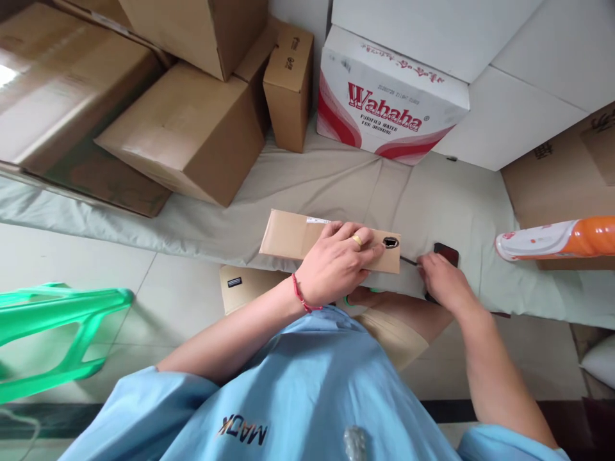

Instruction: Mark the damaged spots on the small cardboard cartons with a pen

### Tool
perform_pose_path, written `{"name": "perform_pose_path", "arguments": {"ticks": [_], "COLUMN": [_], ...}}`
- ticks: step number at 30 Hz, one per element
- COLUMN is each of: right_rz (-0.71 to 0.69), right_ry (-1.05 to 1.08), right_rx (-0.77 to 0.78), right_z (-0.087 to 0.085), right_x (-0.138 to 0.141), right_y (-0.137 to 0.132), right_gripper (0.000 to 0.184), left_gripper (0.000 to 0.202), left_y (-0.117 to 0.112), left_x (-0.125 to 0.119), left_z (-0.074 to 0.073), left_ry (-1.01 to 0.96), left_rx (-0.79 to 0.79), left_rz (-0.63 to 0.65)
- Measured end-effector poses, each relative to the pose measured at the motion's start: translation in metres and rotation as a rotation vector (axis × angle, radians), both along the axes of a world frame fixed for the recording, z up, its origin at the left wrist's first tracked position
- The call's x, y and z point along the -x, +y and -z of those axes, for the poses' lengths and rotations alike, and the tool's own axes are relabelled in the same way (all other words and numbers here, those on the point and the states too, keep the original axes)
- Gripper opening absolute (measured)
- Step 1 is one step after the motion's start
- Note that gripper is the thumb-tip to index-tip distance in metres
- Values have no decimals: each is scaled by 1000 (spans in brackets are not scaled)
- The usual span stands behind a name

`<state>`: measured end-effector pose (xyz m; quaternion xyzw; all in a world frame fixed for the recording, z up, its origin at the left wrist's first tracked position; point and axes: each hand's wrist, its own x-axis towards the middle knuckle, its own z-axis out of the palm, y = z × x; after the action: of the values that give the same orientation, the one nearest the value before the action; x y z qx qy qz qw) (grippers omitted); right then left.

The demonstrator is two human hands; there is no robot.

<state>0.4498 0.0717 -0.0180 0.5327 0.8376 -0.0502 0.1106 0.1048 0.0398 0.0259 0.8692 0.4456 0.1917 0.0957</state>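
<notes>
Cardboard box (pixel 288 235) lies closed on the grey sheet (pixel 336 179) under my left hand (pixel 336 262), its grip spread flat on top, while just right of it my right hand (pixel 444 282) pinches a thin dark tool (pixel 409 260) at the box's end, nothing opened yet by my judgement.

This looks like a storeroom: plain brown cardboard cartons (pixel 192 128) lie piled beside a white-and-red printed water carton (pixel 389 102). All sit on a pale grey cloth sheet (pixel 432 198) above a tiled floor (pixel 72 256).

left hand (pixel 336 262) on flat carton (pixel 293 238), right hand (pixel 444 280) beside
</notes>
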Motion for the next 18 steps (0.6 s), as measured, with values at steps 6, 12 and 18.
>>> {"name": "perform_pose_path", "arguments": {"ticks": [6,12,18], "right_rz": [336,635,459], "right_ry": [647,1710,1688], "right_rx": [-316,-227,-94], "right_z": [-24,-35,-37], "right_x": [-14,62,104], "right_y": [-21,-30,-28], "right_gripper": [25,39,40], "left_gripper": [43,44,44], "left_y": [-1,1,1], "left_x": [1,1,0], "left_z": [4,8,10], "left_ry": [-41,-58,-56], "left_rx": [-21,-55,-92], "left_rz": [-3,2,-2]}}
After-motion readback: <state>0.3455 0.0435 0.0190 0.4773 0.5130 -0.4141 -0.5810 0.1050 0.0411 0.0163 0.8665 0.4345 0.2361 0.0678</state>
